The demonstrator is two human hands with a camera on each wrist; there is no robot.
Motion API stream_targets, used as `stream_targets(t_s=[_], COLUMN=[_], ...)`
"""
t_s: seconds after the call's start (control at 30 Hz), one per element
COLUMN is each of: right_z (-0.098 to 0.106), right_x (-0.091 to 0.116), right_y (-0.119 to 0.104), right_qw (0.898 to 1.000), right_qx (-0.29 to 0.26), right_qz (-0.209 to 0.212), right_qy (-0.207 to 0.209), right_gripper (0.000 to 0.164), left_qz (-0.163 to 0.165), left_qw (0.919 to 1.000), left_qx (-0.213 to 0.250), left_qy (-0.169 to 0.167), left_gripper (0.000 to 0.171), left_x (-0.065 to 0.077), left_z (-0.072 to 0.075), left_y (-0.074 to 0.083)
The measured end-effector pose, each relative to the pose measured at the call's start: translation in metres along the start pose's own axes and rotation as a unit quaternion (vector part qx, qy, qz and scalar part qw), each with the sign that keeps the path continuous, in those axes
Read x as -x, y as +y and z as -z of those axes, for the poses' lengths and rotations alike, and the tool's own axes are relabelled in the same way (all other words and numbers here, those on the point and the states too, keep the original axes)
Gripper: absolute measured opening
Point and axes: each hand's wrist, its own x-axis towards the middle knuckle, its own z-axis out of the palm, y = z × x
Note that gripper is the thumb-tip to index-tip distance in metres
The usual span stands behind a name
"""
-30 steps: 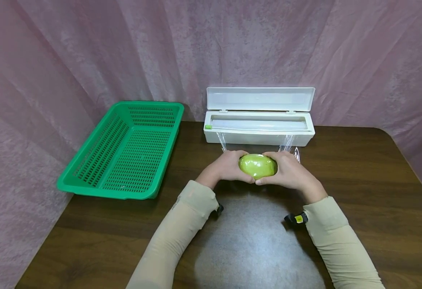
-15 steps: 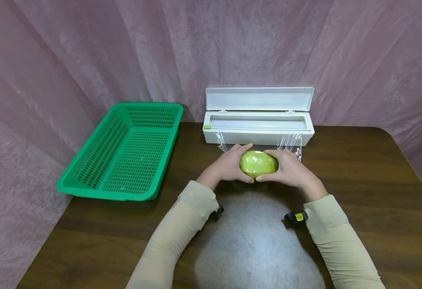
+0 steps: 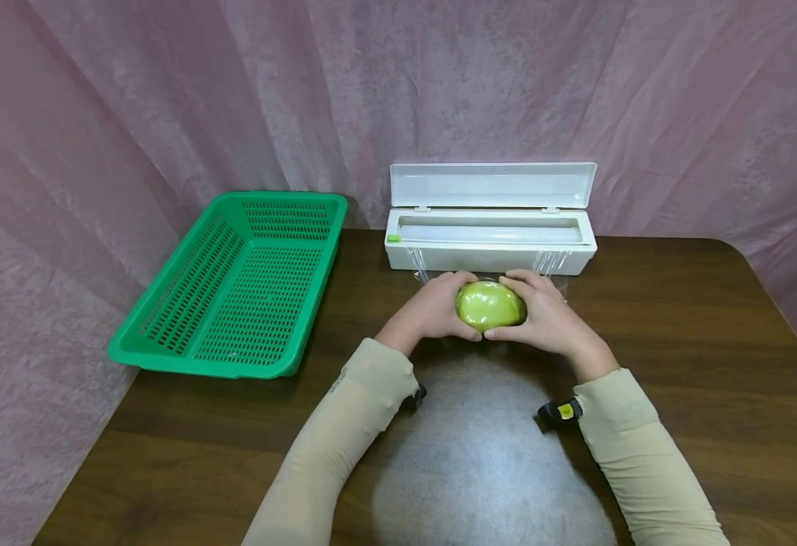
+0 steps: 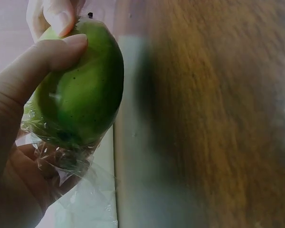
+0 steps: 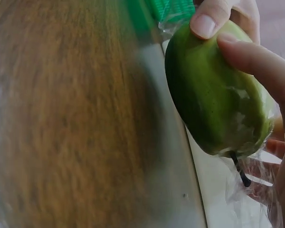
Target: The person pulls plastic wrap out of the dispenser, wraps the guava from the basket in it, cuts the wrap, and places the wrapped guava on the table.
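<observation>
Both hands hold a green pear with a dark stem, raised in front of a white cling film dispenser. My left hand grips its left end, with the thumb on the near side. On the other end my right hand curls round the fruit, the two thumbs almost meeting. Clear cling film covers part of the pear and bunches under the left fingers. More film gathers about the stem at the right palm. Film strands also run down the dispenser's front behind the hands.
The dispenser's lid stands raised, with a film roll inside. To the left sits a green plastic basket with slotted sides. A pink curtain hangs behind the brown wooden table.
The pear and both hands have risen slightly in the view, towards the dispenser. My fingers have shifted on the far side of the pear, and the film strands hang differently.
</observation>
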Motion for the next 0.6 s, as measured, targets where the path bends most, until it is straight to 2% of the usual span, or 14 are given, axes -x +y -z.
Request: stream_targets(t_s=[0.17, 0.23, 0.43, 0.6], right_z=[0.0010, 0.0018, 0.0017, 0.0013], right_x=[0.0004, 0.0007, 0.0002, 0.0012], right_y=[-0.0011, -0.0014, -0.0031, -0.0029], right_qw=[1.000, 1.000, 1.000, 1.000], right_qx=[-0.007, -0.008, 0.021, 0.019], right_qz=[-0.016, -0.019, 0.013, 0.015], right_qy=[-0.010, -0.008, 0.005, 0.007], right_gripper=[0.110, 0.111, 0.085, 0.078], left_qz=[-0.002, -0.002, 0.004, 0.006], left_qw=[1.0000, 1.0000, 1.0000, 0.9999], left_qx=[-0.002, 0.000, 0.007, 0.003], left_qy=[-0.002, -0.003, -0.004, -0.008], left_gripper=[0.084, 0.083, 0.084, 0.084], left_x=[-0.0023, -0.0033, -0.0050, -0.0051], left_z=[0.0005, 0.0008, 0.0007, -0.0007], left_y=[-0.0001, -0.0004, -0.0013, -0.0006])
